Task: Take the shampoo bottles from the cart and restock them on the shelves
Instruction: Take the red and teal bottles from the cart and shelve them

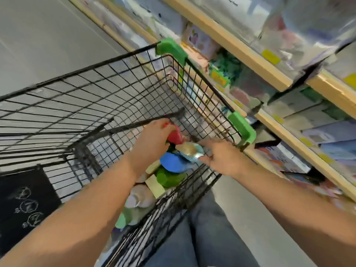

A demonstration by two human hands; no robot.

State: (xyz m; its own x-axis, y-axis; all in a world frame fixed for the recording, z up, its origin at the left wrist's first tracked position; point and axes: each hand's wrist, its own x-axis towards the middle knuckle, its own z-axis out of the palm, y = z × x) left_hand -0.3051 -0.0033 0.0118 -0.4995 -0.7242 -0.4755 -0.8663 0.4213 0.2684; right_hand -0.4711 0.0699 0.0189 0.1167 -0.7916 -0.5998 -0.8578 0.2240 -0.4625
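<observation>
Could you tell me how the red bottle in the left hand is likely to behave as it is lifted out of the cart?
The red bottle looks like rigid plastic, so it probably stays stiff. The left hand wraps its top only, so it may swing. Neighbouring bottles in the cart could shift.

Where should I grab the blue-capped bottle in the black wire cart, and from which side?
Probably by the round blue cap, from above. It faces up in the heap, while its body is buried among the other bottles. The light blue bottle in the right hand overlaps its far edge, so lift that clear first.
</observation>
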